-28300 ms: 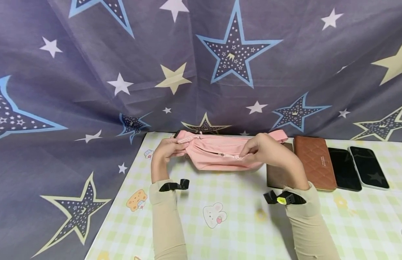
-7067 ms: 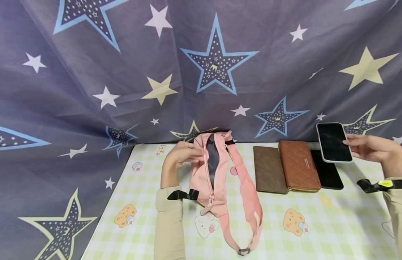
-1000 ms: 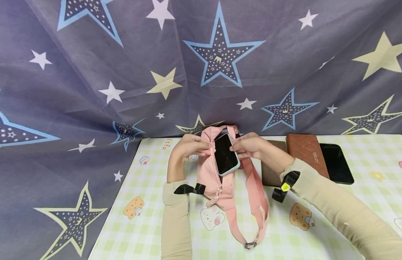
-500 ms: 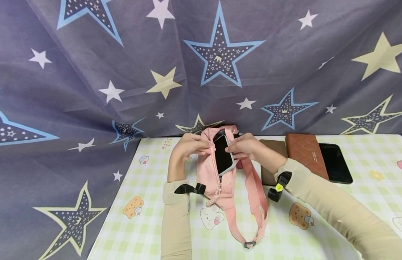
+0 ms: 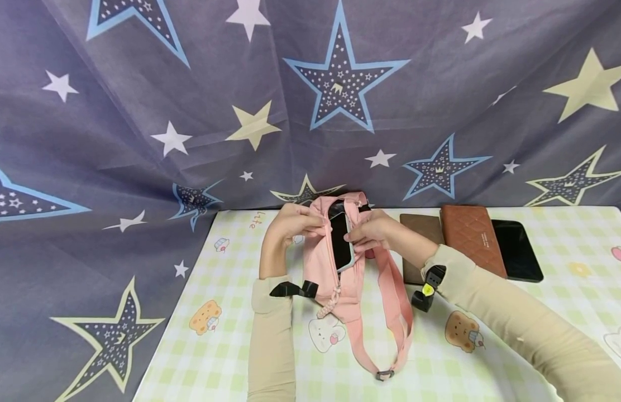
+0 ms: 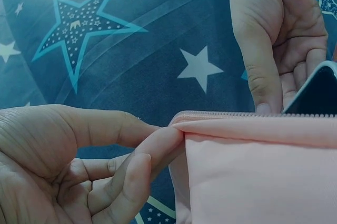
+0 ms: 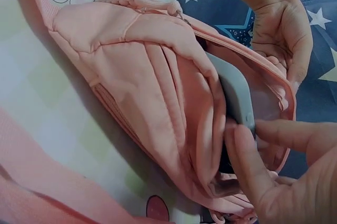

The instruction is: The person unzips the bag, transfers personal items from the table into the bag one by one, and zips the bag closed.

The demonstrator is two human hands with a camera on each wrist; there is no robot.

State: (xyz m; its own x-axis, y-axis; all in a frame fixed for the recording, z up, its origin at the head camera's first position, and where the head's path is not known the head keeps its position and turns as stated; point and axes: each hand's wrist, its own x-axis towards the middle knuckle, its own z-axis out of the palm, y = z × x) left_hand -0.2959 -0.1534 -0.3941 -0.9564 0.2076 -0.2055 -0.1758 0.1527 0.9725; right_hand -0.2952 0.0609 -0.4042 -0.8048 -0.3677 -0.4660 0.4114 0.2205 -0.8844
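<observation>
A pink waist bag point(image 5: 320, 268) lies on the table with its zipped mouth open and a dark lining inside. My left hand point(image 5: 295, 223) pinches the left edge of that mouth; the left wrist view shows the thumb and fingertips on the fabric point(image 6: 253, 166) by the zipper teeth. My right hand point(image 5: 375, 230) pinches a smartphone point(image 5: 342, 248) in a pale case. In the right wrist view the phone point(image 7: 237, 90) sits partly down in the bag's opening, the thumb and fingers at its edge. Its lower part is hidden by the bag.
Right of the bag lie a dark brown wallet point(image 5: 413, 268), a reddish-brown quilted wallet point(image 5: 473, 240) and a black phone point(image 5: 516, 251). The bag's pink strap point(image 5: 398, 312) loops toward the front. A star-patterned curtain point(image 5: 310, 151) hangs behind the checked tablecloth point(image 5: 215, 368).
Over the last second my right hand has moved left and the phone has sunk deeper into the bag. Earlier the phone was held at the far right. My left hand stays on the bag's edge.
</observation>
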